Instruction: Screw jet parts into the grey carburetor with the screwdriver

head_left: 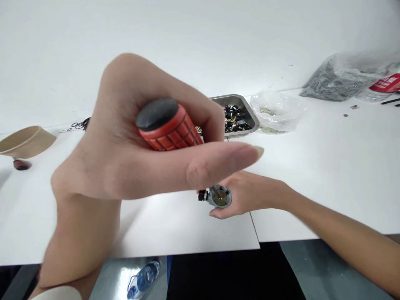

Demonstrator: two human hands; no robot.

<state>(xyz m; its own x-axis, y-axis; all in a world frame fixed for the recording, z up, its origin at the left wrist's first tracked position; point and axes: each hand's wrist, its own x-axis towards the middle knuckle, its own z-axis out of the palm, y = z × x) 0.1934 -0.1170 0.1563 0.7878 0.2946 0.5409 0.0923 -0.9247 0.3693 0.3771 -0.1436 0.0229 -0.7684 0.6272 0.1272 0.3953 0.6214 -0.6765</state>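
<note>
My left hand [137, 166] is wrapped round a screwdriver [175, 127] with a red handle and a black end cap. Its thumb lies along the handle's side, and most of the shaft is hidden behind the hand. The screwdriver's tip meets a brass-coloured disc inside a small grey metal housing [225, 201]. On the housing's left side sits a black fitting. My right hand [242, 193] grips this housing from the right, low above the white table, with the thumb below it; the other fingers are mostly hidden.
Behind the hands, a metal tray [254, 125] holds several small black and brass parts. Beside it lies a clear plastic bag [281, 108]. A larger bag of grey parts [331, 81] stands at the back right. A tan bowl-like ring [37, 143] is at left; a water bottle [145, 278] lies below the table.
</note>
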